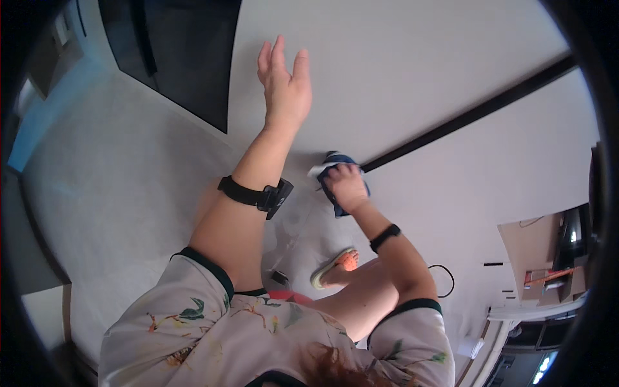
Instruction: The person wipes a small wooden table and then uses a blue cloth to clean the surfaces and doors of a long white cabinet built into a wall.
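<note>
My left hand (286, 89) is raised in front of a white panel (387, 63), its fingers apart and nothing in it. Whether the palm touches the panel cannot be made out. Lower down and to the right, my right hand (347, 189) grips a dark blue and white item (338, 158) from above. Fingers cover much of this item, so I cannot tell whether it is a cloth or a shoe. It lies against the lower end of a black strip (464, 116) that crosses the white surface.
A dark glossy panel (188, 53) with a long black handle is at upper left. Grey floor (130, 140) spreads below it. My foot wears an orange sandal (346, 261). A small black object (279, 277) lies nearby. Shelving (556, 285) stands far right.
</note>
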The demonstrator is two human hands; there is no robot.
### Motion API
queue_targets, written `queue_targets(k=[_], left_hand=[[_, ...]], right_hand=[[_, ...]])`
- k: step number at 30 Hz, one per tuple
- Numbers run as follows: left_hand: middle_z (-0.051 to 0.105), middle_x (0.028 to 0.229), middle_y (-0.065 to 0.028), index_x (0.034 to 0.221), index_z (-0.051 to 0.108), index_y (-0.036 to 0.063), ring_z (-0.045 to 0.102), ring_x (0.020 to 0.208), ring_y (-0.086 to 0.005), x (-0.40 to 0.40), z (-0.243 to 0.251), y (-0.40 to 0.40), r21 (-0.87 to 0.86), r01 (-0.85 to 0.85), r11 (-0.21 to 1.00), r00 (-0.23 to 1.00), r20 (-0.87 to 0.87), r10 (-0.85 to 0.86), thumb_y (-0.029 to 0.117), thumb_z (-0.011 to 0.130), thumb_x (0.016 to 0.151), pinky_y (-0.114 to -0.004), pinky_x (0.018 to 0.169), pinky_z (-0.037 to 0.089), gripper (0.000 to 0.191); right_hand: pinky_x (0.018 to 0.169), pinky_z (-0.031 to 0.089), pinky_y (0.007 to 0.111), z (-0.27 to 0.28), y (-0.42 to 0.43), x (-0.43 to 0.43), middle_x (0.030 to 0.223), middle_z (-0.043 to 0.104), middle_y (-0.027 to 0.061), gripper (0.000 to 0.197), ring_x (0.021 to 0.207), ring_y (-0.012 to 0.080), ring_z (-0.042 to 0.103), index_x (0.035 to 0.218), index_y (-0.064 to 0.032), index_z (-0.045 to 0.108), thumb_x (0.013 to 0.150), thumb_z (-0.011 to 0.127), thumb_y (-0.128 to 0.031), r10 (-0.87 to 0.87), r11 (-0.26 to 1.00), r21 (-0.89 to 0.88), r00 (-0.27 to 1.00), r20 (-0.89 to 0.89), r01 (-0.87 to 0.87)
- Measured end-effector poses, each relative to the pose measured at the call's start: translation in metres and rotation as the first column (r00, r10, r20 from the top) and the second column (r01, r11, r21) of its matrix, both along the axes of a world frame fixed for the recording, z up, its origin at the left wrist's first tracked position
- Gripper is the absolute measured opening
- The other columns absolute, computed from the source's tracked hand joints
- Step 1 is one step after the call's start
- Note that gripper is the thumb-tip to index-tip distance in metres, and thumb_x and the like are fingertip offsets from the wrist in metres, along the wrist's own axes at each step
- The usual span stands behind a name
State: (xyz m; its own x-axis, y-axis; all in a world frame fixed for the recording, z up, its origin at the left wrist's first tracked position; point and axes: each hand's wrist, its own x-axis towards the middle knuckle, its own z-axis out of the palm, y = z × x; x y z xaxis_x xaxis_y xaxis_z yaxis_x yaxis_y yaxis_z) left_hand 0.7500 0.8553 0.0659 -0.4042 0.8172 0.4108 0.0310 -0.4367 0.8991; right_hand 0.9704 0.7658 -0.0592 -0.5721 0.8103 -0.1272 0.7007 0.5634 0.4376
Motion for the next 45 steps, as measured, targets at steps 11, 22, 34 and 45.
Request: queue_targets(k=[11, 22, 34, 45], left_hand=[[0.02, 0.15, -0.0138, 0.142, 0.032, 0.0049, 0.023, 0.137, -0.0286, -0.004, 0.018, -0.006, -0.129, 0.148, 0.981, 0.922, 0.377, -0.09, 0.035, 0.042, 0.097, -0.038, 0.111, 0.025, 0.055], [0.02, 0.15, -0.0174, 0.14, 0.036, 0.0043, 0.019, 0.139, -0.03, -0.01, -0.007, 0.007, -0.15, 0.078, 0.986, 0.961, 0.274, -0.035, 0.036, 0.043, 0.097, -0.04, 0.111, 0.024, 0.054], [0.02, 0.15, -0.0159, 0.142, 0.035, 0.0074, 0.02, 0.139, -0.0301, 0.006, 0.007, -0.008, -0.216, 0.249, 0.944, 0.955, 0.22, -0.201, 0.04, 0.044, 0.097, -0.039, 0.11, 0.026, 0.056], [0.029, 0.146, -0.0235, 0.137, 0.041, 0.0009, 0.024, 0.136, -0.0361, -0.004, -0.017, 0.015, -0.232, 0.212, 0.949, 0.948, 0.283, -0.143, 0.045, 0.046, 0.094, -0.042, 0.112, 0.022, 0.062]], right_hand=[[0.094, 0.042, 0.045, 0.376, 0.067, -0.024, 0.134, 0.051, 0.0146, 0.055, 0.111, 0.0399, 0.054, 0.128, -0.0315, 0.056, 0.077, 0.065, -0.05, 0.17, 0.015, 1.0, 0.985, 0.004, -0.007], [0.115, 0.014, 0.056, 0.037, 0.046, 0.007, 0.125, 0.057, -0.0019, 0.035, 0.131, 0.022, 0.036, 0.113, -0.0158, 0.066, 0.085, 0.049, -0.029, 0.33, 0.928, -0.047, 0.755, 0.566, -0.37], [0.1, 0.037, 0.05, 0.468, 0.091, 0.048, 0.14, 0.045, 0.0129, 0.052, 0.118, 0.0415, 0.049, 0.138, -0.0417, 0.04, 0.087, 0.048, -0.051, 0.191, -0.013, 1.0, 0.982, 0.003, 0.0], [0.114, 0.014, 0.056, 0.113, 0.093, -0.093, 0.134, 0.049, -0.0021, 0.04, 0.128, 0.0229, 0.037, 0.124, -0.0211, 0.059, 0.088, 0.045, -0.032, 0.256, 0.861, 0.25, 0.802, 0.539, -0.443]])
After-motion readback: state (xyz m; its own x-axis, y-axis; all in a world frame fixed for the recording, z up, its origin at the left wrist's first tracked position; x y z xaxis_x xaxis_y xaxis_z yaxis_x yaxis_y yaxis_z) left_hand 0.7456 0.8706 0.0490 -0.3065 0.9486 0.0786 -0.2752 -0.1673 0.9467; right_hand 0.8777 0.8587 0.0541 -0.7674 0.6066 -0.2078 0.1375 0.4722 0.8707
